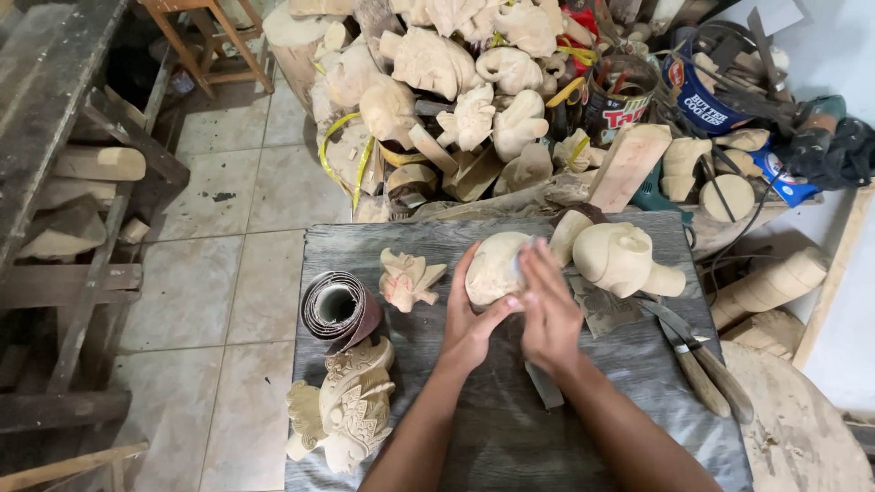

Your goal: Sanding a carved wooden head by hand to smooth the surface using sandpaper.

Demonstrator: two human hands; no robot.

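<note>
left hand point(471, 321) cups a pale wooden carving point(493, 267) near the table point(492, 428) middle; right hand point(550, 310) presses fingers flat on it, toward the far edge.

We see pale, matt, smooth bare wood carving point(493, 267) under our fingers point(538, 273), rough grey weathered wooden bench point(510, 428) beneath them, gritty sandpaper roll point(339, 310) left of them

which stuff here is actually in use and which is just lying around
In use: left hand holding the round carving; right hand pressed on it.

Lying about: sandpaper roll, small carving, ornate carving, elephant carving, knives, carving pile.
</note>
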